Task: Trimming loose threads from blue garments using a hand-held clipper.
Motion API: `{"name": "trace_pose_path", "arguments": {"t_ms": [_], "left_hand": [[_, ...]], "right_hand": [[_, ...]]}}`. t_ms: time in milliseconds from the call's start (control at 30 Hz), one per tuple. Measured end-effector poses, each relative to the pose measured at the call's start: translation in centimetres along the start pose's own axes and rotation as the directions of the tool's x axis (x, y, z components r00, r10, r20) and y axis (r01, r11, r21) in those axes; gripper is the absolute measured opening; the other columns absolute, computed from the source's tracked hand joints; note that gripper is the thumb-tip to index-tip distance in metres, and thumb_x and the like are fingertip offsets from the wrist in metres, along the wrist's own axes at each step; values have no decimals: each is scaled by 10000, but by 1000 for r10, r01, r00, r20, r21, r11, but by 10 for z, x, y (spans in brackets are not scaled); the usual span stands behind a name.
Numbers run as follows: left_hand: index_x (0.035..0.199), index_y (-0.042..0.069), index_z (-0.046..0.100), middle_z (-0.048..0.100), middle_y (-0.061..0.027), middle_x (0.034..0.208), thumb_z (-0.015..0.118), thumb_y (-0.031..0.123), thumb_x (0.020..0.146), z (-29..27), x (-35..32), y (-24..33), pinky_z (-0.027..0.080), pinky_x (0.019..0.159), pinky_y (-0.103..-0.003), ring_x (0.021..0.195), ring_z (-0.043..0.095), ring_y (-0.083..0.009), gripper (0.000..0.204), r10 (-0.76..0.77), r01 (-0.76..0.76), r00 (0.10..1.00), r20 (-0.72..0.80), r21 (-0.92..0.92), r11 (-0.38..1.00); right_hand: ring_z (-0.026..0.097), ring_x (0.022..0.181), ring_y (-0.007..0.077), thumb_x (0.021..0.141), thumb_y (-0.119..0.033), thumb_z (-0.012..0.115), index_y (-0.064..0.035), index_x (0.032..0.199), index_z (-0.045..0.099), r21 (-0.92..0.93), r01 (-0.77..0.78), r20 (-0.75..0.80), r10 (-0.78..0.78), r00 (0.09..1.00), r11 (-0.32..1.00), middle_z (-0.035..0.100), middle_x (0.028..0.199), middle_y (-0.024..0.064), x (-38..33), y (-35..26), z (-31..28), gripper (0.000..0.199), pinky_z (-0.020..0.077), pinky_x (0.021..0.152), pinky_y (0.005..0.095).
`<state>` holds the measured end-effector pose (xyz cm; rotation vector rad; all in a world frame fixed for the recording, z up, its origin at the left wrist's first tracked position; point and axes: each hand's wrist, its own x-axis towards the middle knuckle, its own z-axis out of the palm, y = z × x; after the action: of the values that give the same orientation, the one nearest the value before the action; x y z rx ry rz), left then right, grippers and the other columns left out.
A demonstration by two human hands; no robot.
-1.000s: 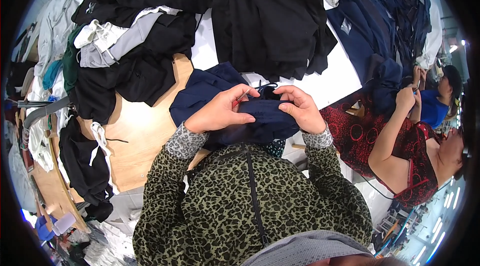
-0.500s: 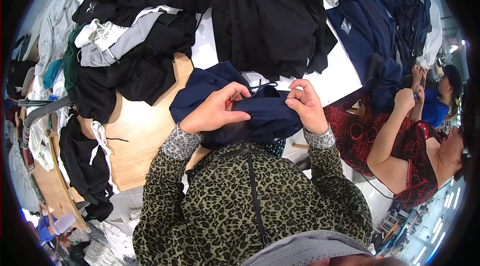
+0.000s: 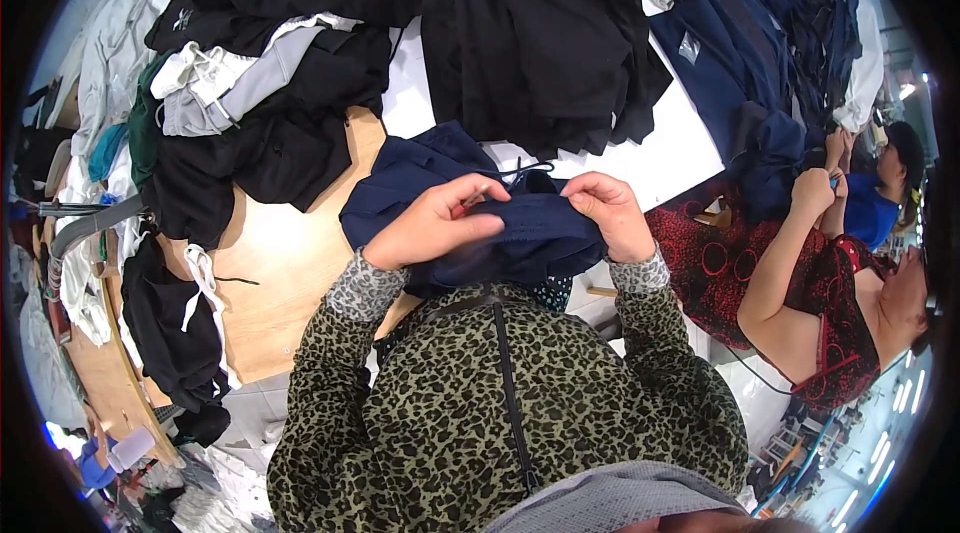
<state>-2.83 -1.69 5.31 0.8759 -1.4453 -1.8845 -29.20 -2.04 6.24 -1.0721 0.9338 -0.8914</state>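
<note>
A navy garment (image 3: 545, 221) with a stitched waistband and a dark drawstring (image 3: 528, 170) lies bunched at the near table edge, against my front. My right hand (image 3: 612, 221) pinches the right end of the waistband between thumb and fingers. At the waistband's left side is my left hand (image 3: 437, 223), its thumb apart from the index finger. The other fingers of that hand curl around a small, thin thing, mostly hidden, that I cannot make out.
Black garments (image 3: 540, 33) are stacked straight ahead. More black clothes, with grey shorts (image 3: 235, 93) on top, heap at the left. Navy garments (image 3: 725, 53) pile at the right. A co-worker in a red-and-black patterned garment (image 3: 715, 253) works close on my right.
My left thumb has lifted slightly off the waistband, and the left fingers have shifted a little to the right. My right fingers have closed lower onto the fabric.
</note>
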Motion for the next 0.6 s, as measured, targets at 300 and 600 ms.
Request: {"name": "trace_pose_path", "arguments": {"t_ms": [300,600], "left_hand": [[1020,13,599,609,-44,777,760,183,715,22,11,-6,446,629,-245,671,526,-84,384,228,-156,964,-135,405,901],[932,-12,605,618,0,783,697,101,781,22,11,-11,439,625,-202,708,512,-27,210,17,1,986,-168,112,994]], "right_hand": [[559,820,90,824,-93,652,1,1043,656,-162,-38,87,52,995,986,612,883,13,5,-10,22,239,434,751,214],[495,835,123,664,-156,793,-37,976,684,-561,290,185,-223,957,775,509,810,14,7,-2,30,352,395,753,249]]}}
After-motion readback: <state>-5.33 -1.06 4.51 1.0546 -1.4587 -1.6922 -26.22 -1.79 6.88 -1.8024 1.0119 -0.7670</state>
